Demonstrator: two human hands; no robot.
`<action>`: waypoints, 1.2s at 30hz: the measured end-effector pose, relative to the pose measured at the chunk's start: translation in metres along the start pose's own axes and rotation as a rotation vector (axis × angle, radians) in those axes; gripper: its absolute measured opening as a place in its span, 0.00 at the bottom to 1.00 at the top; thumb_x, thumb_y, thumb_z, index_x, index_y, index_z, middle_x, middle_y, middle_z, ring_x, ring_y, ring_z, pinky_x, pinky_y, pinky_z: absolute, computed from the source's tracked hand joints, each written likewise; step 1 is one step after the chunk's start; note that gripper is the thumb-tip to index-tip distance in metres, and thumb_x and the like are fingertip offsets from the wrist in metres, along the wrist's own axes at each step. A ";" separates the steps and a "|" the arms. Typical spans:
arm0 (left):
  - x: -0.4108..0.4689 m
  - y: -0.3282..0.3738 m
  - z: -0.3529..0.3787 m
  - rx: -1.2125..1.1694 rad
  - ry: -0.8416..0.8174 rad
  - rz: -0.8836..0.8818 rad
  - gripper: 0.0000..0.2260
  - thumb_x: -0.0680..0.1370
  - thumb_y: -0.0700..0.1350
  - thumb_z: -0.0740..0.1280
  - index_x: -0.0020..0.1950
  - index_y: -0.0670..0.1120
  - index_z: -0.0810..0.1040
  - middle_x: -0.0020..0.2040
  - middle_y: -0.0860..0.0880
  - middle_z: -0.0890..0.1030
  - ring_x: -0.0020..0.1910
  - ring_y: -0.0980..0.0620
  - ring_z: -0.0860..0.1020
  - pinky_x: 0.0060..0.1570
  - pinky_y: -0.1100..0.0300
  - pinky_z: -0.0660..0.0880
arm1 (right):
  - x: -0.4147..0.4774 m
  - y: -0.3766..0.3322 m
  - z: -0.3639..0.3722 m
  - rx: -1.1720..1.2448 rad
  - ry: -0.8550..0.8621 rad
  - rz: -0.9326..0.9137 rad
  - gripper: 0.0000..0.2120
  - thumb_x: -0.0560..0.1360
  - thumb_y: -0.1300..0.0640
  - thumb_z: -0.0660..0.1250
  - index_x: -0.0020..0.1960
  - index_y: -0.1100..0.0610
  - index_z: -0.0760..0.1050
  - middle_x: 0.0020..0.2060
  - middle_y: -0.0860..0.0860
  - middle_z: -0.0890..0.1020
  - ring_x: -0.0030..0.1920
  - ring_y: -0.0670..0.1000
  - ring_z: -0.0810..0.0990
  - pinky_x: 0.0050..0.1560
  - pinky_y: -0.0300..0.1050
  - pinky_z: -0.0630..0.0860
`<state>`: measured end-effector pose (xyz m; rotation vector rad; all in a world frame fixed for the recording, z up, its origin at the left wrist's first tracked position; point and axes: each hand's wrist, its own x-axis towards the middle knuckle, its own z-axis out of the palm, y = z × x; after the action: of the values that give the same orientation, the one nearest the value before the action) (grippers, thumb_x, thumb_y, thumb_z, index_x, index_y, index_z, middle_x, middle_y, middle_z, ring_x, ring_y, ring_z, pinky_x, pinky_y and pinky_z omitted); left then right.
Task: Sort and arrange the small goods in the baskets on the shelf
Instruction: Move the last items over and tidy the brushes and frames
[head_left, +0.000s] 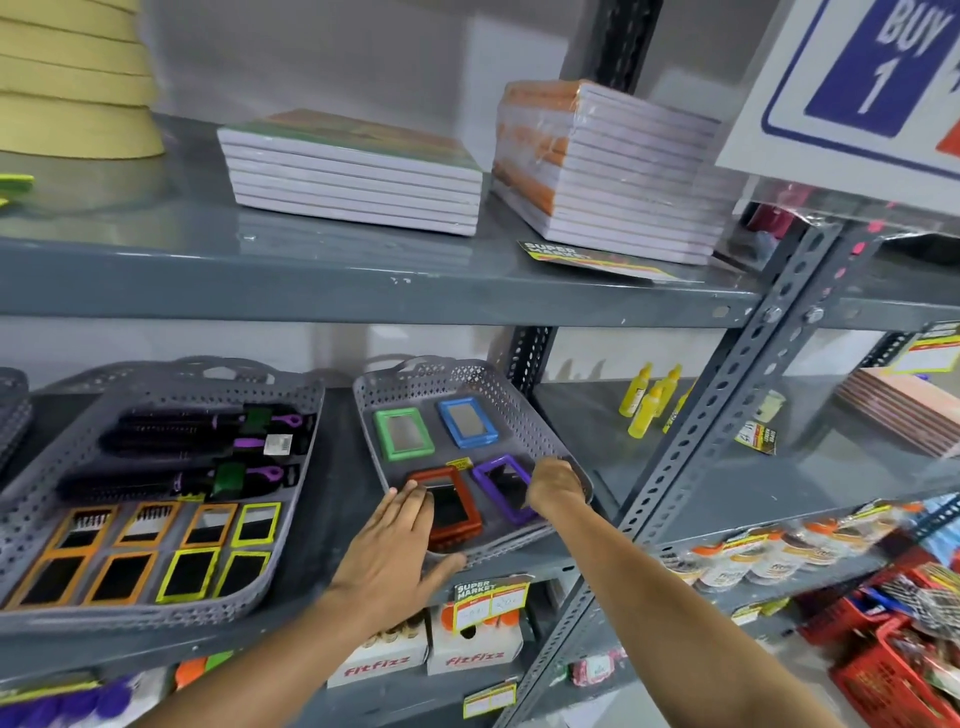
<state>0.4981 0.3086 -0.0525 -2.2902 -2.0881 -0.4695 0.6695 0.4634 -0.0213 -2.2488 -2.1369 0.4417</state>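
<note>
A small grey perforated basket (519, 410) stands on the middle shelf and holds framed pocket mirrors: green (403, 434), blue (467, 422), red (451, 512) and purple (506, 486). My left hand (392, 551) lies flat with fingers apart over the basket's front left rim, its thumb under the front edge. My right hand (553, 486) is curled at the basket's right rim beside the purple mirror; its fingers are hidden. To the left, a larger grey basket (291, 499) holds black hairbrushes (197, 431) and several orange- and yellow-framed mirrors (156, 551).
Stacks of notebooks (358, 171) lie on the upper shelf. Yellow bottles (649, 400) stand on the shelf to the right, behind a perforated steel upright (727, 395). Boxes (467, 644) and price tags hang below. Red crates (893, 670) sit at lower right.
</note>
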 end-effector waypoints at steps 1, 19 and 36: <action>0.000 0.000 0.000 -0.002 0.000 0.000 0.41 0.72 0.71 0.42 0.75 0.42 0.52 0.77 0.44 0.58 0.76 0.49 0.52 0.73 0.53 0.40 | 0.000 -0.001 0.000 0.000 0.008 -0.005 0.16 0.76 0.58 0.66 0.61 0.64 0.73 0.56 0.60 0.80 0.56 0.59 0.79 0.47 0.46 0.74; -0.001 -0.001 0.003 0.006 -0.011 -0.009 0.42 0.73 0.71 0.40 0.75 0.42 0.50 0.77 0.43 0.54 0.77 0.49 0.49 0.73 0.54 0.38 | 0.001 -0.004 0.001 -0.095 -0.065 -0.223 0.33 0.65 0.41 0.71 0.61 0.56 0.63 0.52 0.55 0.77 0.52 0.58 0.79 0.48 0.49 0.77; -0.005 0.004 0.000 -0.417 0.044 -0.375 0.36 0.76 0.64 0.45 0.75 0.44 0.38 0.75 0.50 0.34 0.77 0.50 0.46 0.70 0.59 0.57 | 0.003 0.018 -0.018 0.185 0.296 -0.262 0.17 0.75 0.49 0.64 0.60 0.56 0.70 0.59 0.58 0.73 0.60 0.58 0.72 0.54 0.51 0.76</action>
<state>0.5011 0.3032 -0.0526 -2.0218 -2.6112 -1.0430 0.6904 0.4681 -0.0084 -1.7787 -2.0979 0.2654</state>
